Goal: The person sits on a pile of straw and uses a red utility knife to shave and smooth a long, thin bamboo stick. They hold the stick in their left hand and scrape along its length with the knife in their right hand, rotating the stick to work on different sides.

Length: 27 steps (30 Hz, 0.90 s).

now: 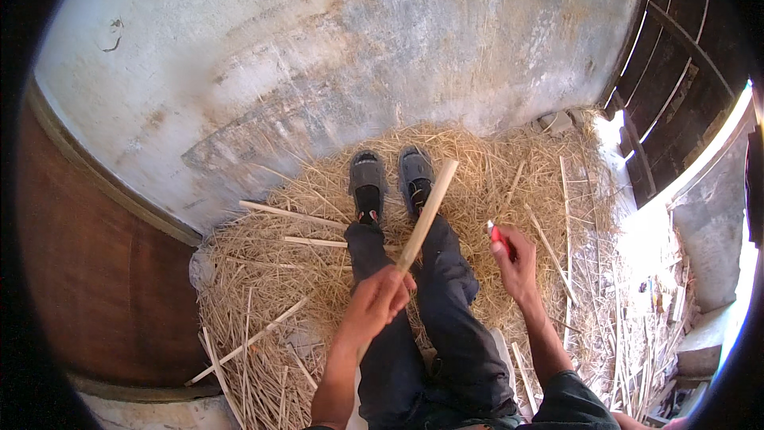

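My left hand (pixel 379 301) is closed round a long, pale wooden or bamboo stick (pixel 430 211). The stick slants up and to the right over my legs, its broad cut end (pixel 450 166) near my right foot. My right hand (pixel 517 261) is off to the right, apart from the stick. It grips a small red-handled tool (pixel 498 235) with a short pale tip pointing up and left. Most of that tool is hidden by my fingers, so its exact kind does not show.
Dry straw and shavings (pixel 477 159) cover the floor round my sandalled feet (pixel 390 173). Loose pale strips (pixel 255 340) lie to the left and right. A stained wall (pixel 382 56) rises ahead, a brown panel (pixel 103 271) stands left, and dark slatted boards (pixel 676 56) are at right.
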Available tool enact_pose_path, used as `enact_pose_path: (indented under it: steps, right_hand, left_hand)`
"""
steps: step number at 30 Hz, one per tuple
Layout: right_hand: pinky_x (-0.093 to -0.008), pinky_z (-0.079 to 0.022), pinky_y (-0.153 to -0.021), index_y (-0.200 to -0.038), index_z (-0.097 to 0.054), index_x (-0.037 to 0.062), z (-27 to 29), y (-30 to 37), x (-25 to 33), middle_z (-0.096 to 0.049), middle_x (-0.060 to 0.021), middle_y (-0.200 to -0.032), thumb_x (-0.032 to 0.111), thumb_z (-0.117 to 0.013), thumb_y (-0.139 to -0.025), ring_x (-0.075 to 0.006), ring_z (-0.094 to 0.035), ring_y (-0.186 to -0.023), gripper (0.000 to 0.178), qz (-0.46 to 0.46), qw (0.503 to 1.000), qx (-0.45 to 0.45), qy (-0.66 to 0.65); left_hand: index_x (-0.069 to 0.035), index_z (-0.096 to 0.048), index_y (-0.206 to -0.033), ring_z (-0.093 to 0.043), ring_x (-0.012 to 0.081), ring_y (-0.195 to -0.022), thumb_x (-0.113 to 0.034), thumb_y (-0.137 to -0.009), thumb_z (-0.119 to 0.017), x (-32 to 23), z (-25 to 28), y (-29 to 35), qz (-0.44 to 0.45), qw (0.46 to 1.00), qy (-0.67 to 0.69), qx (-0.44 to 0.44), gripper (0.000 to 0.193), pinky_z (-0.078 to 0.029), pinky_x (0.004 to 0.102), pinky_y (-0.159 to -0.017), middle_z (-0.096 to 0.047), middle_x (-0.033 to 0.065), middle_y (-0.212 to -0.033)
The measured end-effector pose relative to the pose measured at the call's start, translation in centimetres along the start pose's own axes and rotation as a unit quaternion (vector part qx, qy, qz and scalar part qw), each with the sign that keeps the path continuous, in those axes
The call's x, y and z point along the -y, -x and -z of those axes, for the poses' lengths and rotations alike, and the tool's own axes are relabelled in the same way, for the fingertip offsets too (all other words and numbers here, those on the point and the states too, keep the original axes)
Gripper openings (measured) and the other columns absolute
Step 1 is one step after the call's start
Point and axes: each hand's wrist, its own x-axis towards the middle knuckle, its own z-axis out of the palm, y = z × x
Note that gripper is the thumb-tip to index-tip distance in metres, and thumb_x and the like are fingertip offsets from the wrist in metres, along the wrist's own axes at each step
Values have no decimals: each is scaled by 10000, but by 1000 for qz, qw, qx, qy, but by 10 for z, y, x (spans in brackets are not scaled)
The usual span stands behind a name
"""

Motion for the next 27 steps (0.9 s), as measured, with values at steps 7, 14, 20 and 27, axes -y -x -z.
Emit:
enact_pose_path:
  steps: [7, 14, 20, 27]
  right_hand:
    - [-363, -555, -625, -1162, -764, 99, -1, 3, 71, -697, -76, -861, 243, -827, -874, -258, -681, -700, 329, 166, 981, 84, 45]
    - [-340, -554, -572, -1155, -762, 121, -5, 0, 97, -674, -25, -845, 298, -847, -855, -206, -669, -646, 359, 220, 963, 100, 122]
    - [-329, -517, -506, -1126, -762, 140, -6, 1, 98, -610, 7, -769, 343, -849, -849, -178, -633, -576, 354, 249, 948, 92, 175]
    - [-323, -501, -490, -1094, -768, 156, -5, -1, 97, -583, 28, -731, 367, -859, -827, -166, -613, -542, 352, 292, 935, 67, 187]
  left_hand:
    - [-16, -654, -1042, -449, 61, -603, -289, -1153, -460, -22, -39, 25, -23, 997, -58, -53, 353, -354, 266, -551, -490, -3, -668]
    - [-4, -649, -1045, -591, 180, -572, -220, -1128, -512, -29, -53, 38, -82, 975, -167, -122, 269, -465, 332, -579, -584, 97, -681]
    - [0, -606, -1025, -666, 371, -630, -171, -1111, -537, -25, -57, 43, -112, 952, -235, -162, 203, -486, 394, -569, -632, 168, -741]
    - [-23, -573, -934, -581, 210, -527, -229, -1130, -479, -21, -61, 45, -135, 952, -213, -174, 299, -424, 349, -526, -543, 94, -642]
